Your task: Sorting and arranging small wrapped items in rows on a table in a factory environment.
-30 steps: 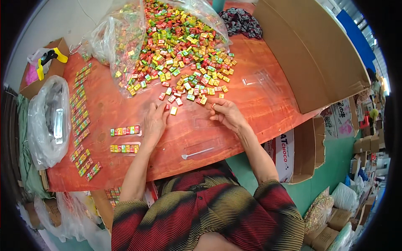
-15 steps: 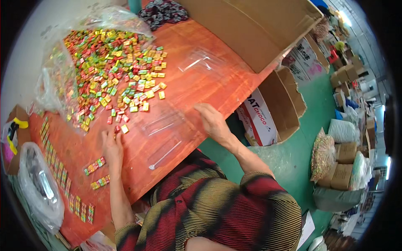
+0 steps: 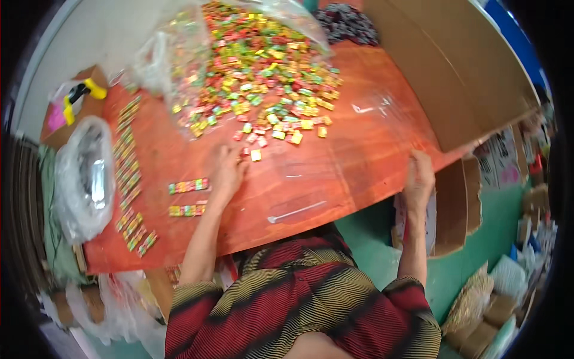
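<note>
A large heap of small wrapped sweets (image 3: 263,78), red, yellow and green, spills from a clear plastic bag (image 3: 188,66) at the back of the orange-red table. My left hand (image 3: 227,173) lies low over the table at the heap's near edge, fingers apart, close to a loose red sweet and a yellow one (image 3: 256,155). Two short rows of sweets (image 3: 188,186) lie left of that wrist. My right hand (image 3: 420,179) is at the table's front right edge, fingers curled together; anything inside them is hidden. Clear plastic trays (image 3: 296,212) lie between my hands.
A long line of sweet rows (image 3: 127,161) runs down the table's left side, beside a plastic bag of clear trays (image 3: 86,179). A tall cardboard box (image 3: 457,66) stands at the back right. Below the right edge is an open carton (image 3: 451,215).
The view has turned left, so the table appears shifted right. My right hand has moved right along the front edge, away from the clear trays, and its fingers have curled. My left hand stays near the heap.
</note>
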The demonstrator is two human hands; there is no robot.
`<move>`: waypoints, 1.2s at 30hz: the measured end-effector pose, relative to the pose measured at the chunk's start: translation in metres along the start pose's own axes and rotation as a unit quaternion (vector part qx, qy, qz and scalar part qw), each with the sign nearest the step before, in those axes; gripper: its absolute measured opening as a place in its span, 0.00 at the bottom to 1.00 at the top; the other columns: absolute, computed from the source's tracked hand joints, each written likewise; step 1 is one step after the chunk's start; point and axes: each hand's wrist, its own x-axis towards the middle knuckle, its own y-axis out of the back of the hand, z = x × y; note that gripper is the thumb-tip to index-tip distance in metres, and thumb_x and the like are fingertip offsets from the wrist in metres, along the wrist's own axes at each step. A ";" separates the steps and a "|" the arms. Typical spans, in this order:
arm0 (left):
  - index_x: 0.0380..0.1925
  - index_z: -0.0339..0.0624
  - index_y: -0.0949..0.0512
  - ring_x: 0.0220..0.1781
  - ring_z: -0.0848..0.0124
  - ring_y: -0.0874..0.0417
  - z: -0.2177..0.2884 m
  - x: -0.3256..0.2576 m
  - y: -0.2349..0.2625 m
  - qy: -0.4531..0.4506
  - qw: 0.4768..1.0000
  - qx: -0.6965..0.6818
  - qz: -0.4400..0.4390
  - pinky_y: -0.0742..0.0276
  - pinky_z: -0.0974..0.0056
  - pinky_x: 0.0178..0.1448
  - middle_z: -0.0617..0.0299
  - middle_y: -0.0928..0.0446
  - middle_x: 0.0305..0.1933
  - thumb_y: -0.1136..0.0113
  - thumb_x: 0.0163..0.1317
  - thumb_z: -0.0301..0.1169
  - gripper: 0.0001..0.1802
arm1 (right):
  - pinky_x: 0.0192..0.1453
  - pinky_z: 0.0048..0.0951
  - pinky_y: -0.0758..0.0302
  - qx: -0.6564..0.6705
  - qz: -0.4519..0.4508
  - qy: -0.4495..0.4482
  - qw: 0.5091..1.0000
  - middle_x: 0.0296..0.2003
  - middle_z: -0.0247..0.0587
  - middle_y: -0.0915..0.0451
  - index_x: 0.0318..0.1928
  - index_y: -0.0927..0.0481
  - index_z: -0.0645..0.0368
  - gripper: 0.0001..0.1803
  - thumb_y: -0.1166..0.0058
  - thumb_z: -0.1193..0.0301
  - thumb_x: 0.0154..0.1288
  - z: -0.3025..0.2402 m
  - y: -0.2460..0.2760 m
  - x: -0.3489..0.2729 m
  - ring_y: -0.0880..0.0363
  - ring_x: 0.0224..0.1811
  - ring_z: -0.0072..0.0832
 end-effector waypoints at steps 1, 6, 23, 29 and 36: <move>0.46 0.45 0.27 0.38 0.57 0.28 0.001 -0.001 0.004 0.011 1.000 0.010 0.012 0.30 0.59 0.43 0.53 0.33 0.34 0.41 0.48 0.21 0.21 | 0.47 0.29 0.29 0.066 -0.038 0.020 0.997 0.36 0.45 0.24 0.40 0.25 0.65 0.09 0.54 0.82 0.58 -0.020 -0.020 0.004 0.25 0.42 0.35; 0.45 0.44 0.27 0.41 0.55 0.27 -0.011 -0.003 0.006 0.002 0.999 0.035 0.009 0.30 0.60 0.45 0.52 0.33 0.37 0.41 0.48 0.19 0.22 | 0.43 0.32 0.28 0.278 -0.260 0.142 0.914 0.36 0.47 0.25 0.41 0.24 0.61 0.11 0.49 0.79 0.55 -0.115 -0.112 0.021 0.25 0.40 0.40; 0.35 0.37 0.24 0.38 0.56 0.25 0.001 -0.012 -0.004 0.064 0.995 0.031 0.075 0.29 0.56 0.41 0.52 0.31 0.35 0.40 0.49 0.25 0.12 | 0.31 0.41 0.28 0.097 -0.293 0.239 0.920 0.28 0.53 0.29 0.31 0.29 0.66 0.05 0.56 0.77 0.53 -0.170 -0.209 0.015 0.25 0.31 0.45; 0.35 0.37 0.23 0.40 0.54 0.26 -0.016 0.001 0.000 0.042 0.996 0.026 0.078 0.30 0.56 0.44 0.51 0.30 0.36 0.41 0.49 0.25 0.11 | 0.32 0.43 0.28 0.147 -0.368 0.274 0.876 0.30 0.54 0.28 0.34 0.29 0.66 0.06 0.57 0.78 0.54 -0.166 -0.205 0.019 0.26 0.31 0.50; 0.47 0.41 0.28 0.46 0.55 0.28 -0.013 0.000 0.013 -0.011 1.000 -0.015 -0.022 0.31 0.56 0.49 0.53 0.32 0.43 0.38 0.48 0.27 0.23 | 0.33 0.42 0.28 0.160 -0.351 0.219 0.896 0.30 0.53 0.28 0.38 0.27 0.61 0.09 0.56 0.77 0.54 -0.161 -0.195 0.015 0.25 0.33 0.47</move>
